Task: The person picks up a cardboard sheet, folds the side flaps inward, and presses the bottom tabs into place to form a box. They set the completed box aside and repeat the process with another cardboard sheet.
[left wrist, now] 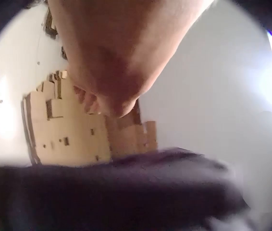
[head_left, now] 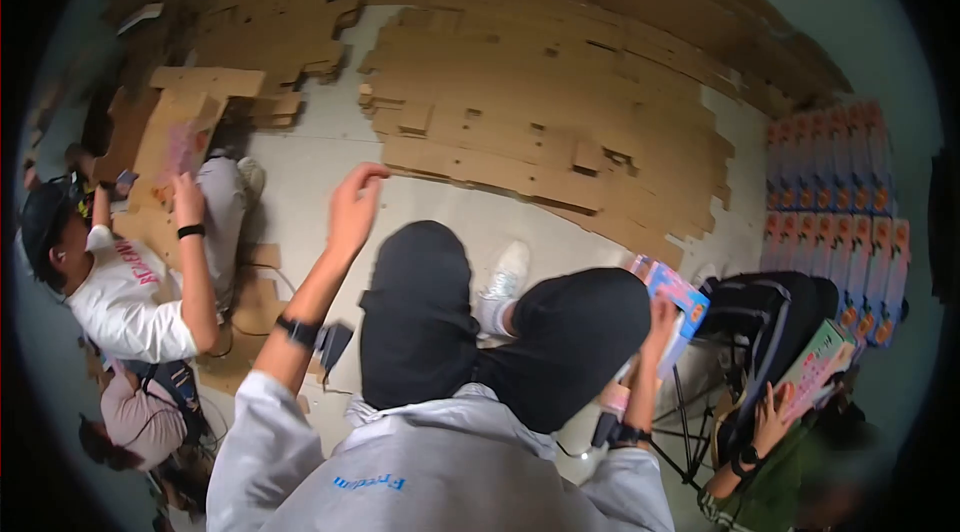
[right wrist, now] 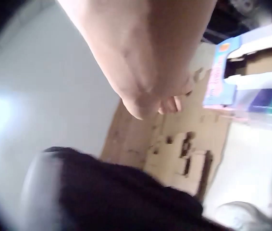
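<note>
In the head view my left hand (head_left: 355,207) is raised beyond the left knee, its fingers loosely bent and nothing in them. The left wrist view shows the same hand (left wrist: 112,91) from the wrist side, bent fingers partly hidden behind it. Beside the right knee, my right hand (head_left: 655,332) overlaps a blue and pink printed box (head_left: 690,297) in the head view. From the right wrist, a gap shows between the curled fingers of that hand (right wrist: 148,91) and the box (right wrist: 221,84). A cut-out on the box exposes its hollow inside.
Flattened cardboard (head_left: 540,82) covers the floor ahead. Rows of printed boxes (head_left: 830,162) stand at the right. A person in a white shirt (head_left: 130,292) sits at the left; another hand (head_left: 770,422) at the right holds a green and pink box (head_left: 815,362). A black tripod (head_left: 685,432) stands nearby.
</note>
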Motion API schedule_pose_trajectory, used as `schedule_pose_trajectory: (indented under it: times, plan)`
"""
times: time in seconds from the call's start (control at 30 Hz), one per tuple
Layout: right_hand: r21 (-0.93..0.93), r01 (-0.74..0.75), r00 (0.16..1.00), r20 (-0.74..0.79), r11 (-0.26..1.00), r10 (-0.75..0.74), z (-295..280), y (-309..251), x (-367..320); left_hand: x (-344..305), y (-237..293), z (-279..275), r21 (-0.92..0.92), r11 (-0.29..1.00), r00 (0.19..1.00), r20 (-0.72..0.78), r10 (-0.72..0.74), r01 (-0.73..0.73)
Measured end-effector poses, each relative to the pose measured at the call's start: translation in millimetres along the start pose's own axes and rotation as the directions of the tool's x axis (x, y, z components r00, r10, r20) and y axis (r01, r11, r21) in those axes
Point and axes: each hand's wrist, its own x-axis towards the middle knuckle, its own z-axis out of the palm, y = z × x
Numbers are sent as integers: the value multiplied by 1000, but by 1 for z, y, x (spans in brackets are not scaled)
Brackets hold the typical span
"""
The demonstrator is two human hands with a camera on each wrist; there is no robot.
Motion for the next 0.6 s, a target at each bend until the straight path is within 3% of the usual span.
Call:
schedule_pose_trajectory:
  times: [0.03,0.07,0.13,0.17,0.2,0.27,0.33,0.43,0.53,0.6]
  plan:
    - [179,-26,997,71,983,13,-11,-52,0,20,-51,9,37,997,995,76,-72,69]
    - [414,-67,998,32,908,58,-16,-126,-16,40,-98,18,108,973,962,166,-218,202]
    - [592,-57,994,110,804,-10,-25,-198,-37,71,-192,31,262,930,916,242,-321,257]
    - [348,197,960,121,917,-252,-22,-232,-47,87,-232,36,338,909,904,261,-338,242]
    - [63,463,864,189,884,-466,-18,-255,-47,107,-254,48,393,895,895,290,-340,213]
    - [287,295,930,132,911,-343,-19,-243,-41,130,-264,62,497,819,894,169,-415,287]
    - [213,225,970,47,951,-240,-19,-248,-39,154,-306,79,439,790,873,26,-488,428]
    - [160,240,970,5,957,-244,-18,-250,-38,183,-321,96,277,739,744,111,-659,614]
    - [236,150,988,0,960,-155,-16,-250,-31,184,-322,114,62,756,749,102,-655,652]
    - [216,171,985,-13,961,-172,-15,-249,-31,182,-330,111,122,775,779,16,-626,620]
